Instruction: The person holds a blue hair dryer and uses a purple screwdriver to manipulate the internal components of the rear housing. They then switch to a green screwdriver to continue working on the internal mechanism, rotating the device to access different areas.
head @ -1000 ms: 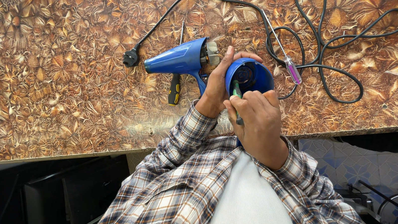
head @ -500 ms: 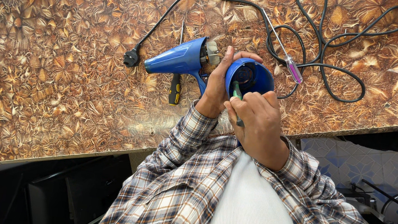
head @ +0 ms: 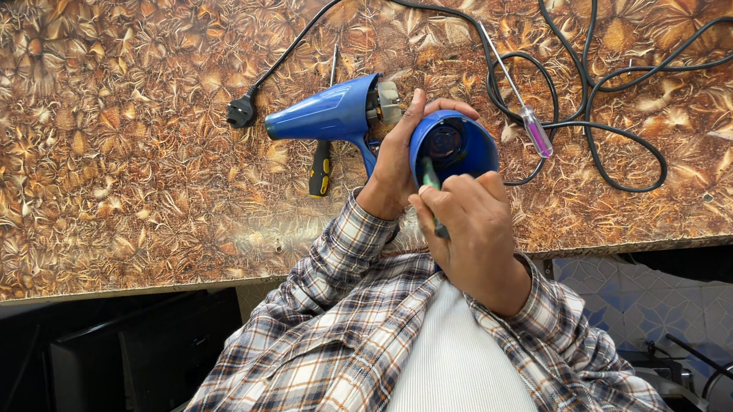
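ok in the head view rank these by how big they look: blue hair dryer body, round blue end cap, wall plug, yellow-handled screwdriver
1. blue hair dryer body
2. round blue end cap, though it is raised nearer the camera, so this is unsure
3. yellow-handled screwdriver, long but thin, partly hidden by the dryer
4. wall plug

Hair dryer (head: 322,115): blue
Rear housing (head: 453,147): blue
Cord (head: 605,86): black
Far screwdriver (head: 538,134): purple handle
Left screwdriver (head: 322,168): yellow-black
Tabletop (head: 93,154): brown leaf pattern
Shirt (head: 338,361): plaid
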